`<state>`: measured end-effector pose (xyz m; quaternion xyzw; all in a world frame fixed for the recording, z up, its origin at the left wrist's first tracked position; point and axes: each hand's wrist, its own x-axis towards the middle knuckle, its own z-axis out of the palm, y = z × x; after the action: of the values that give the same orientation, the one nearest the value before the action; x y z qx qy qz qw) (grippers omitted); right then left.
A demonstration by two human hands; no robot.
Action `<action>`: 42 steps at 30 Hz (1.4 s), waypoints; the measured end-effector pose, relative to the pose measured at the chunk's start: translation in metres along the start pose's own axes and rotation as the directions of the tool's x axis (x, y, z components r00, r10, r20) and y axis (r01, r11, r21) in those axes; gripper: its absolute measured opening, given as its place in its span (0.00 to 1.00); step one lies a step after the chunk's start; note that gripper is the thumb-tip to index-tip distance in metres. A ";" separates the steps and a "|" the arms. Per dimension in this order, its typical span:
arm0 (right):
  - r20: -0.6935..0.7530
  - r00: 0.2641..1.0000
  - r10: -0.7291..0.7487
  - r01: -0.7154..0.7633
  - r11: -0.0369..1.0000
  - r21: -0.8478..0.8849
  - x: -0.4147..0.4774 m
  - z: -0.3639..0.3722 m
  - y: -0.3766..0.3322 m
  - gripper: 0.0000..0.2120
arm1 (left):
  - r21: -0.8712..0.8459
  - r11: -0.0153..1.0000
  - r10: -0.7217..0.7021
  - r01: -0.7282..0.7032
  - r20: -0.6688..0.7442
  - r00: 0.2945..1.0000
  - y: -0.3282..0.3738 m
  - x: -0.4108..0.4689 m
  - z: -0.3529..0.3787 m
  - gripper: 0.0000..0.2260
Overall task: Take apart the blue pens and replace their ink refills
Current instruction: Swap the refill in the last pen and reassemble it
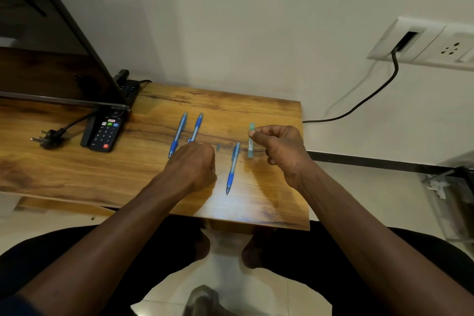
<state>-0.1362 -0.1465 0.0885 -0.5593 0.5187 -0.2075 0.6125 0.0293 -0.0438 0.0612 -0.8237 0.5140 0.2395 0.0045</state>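
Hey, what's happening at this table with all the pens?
A person sits at a wooden table where three blue pens lie. The right hand pinches a slim green packet by its upper end. The left hand is curled over the lower end of one pen; whether it grips it is hidden.

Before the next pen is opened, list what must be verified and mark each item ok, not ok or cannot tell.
1. Three blue pens on the table: ok. The left pen, middle pen and right pen lie flat.
2. Right hand pinches the green packet: ok.
3. Left hand empty: cannot tell. Its fingers are curled and its palm is hidden.
4. Middle pen clear to lift: not ok. Its near end runs under the left hand.
5. Small teal piece away from the table edge: ok.
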 end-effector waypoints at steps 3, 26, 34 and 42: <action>0.008 1.000 -0.009 0.009 1.000 0.004 -0.001 0.002 0.001 0.06 | 0.036 0.999 -0.013 0.011 0.037 0.999 0.002 0.001 0.000 0.06; 0.024 1.000 0.015 -0.015 0.999 0.031 -0.004 0.004 -0.001 0.07 | -0.131 0.970 -0.183 0.205 0.161 0.970 -0.022 -0.005 -0.001 0.12; 0.064 0.998 0.002 -0.005 0.999 0.038 -0.017 0.006 0.002 0.08 | -0.190 0.967 -0.150 0.171 0.120 0.981 -0.036 -0.036 0.008 0.12; 0.048 0.999 0.002 -0.002 1.000 0.009 -0.027 0.011 0.002 0.07 | -0.275 0.960 -0.034 0.042 0.035 0.999 -0.043 -0.061 0.016 0.12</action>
<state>-0.1379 -0.1180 0.0958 -0.5610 0.5035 -0.1957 0.6273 0.0383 0.0322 0.0615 -0.8224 0.4594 0.3209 -0.0981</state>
